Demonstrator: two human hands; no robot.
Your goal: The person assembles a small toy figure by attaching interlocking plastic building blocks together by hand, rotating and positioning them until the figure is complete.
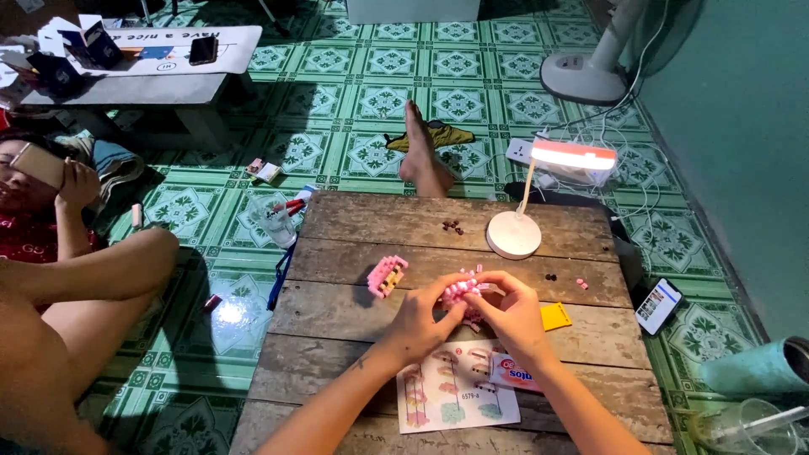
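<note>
Both hands meet near the middle of a rough wooden plank table. The left hand and right hand pinch a small knobbly pink brick model between them, fingers curled tight around it, thumbs and fingertips pressing on its sides. The model sits just above the tabletop, slightly toward the near edge.

Beside the left hand, toward the left edge, lies a second pink brick chunk, blocky with a tan underside. A flat yellow square piece lies just right of the right hand. A glossy paper instruction sheet lies at the near edge, under the wrists. Tiny dark bricks are scattered near the far edge; a small pink bit sits toward the right edge. A white desk lamp with a round base stands at the far right, its bar head lit.

Floor is green patterned tile. A phone lies on it by the table's right edge.
</note>
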